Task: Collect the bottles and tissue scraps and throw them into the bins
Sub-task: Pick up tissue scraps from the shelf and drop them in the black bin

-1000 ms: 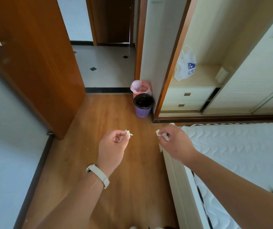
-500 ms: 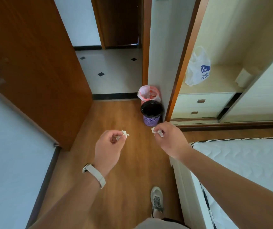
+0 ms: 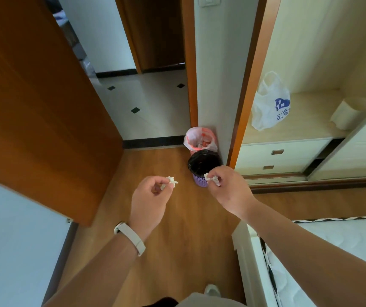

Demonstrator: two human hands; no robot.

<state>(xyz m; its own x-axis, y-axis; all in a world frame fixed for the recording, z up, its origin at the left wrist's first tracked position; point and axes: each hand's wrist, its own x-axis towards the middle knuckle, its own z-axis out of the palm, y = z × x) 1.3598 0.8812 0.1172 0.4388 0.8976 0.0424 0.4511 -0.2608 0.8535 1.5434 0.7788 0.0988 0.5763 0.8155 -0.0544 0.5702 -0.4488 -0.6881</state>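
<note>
Over the floor (image 3: 184,229), we are pinching the left scrap (image 3: 172,180) in the left hand's (image 3: 148,196) curled fingers, the right scrap (image 3: 214,179) likewise in the right hand (image 3: 228,191). At the right hand's 12 o'clock, the black bin (image 3: 204,162) is touching the pink bin (image 3: 192,138) beyond.

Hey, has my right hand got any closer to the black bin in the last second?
Yes. The right hand, pinching a tissue scrap, has gone forward: it was short of the black bin and now overlaps its near rim.
</note>
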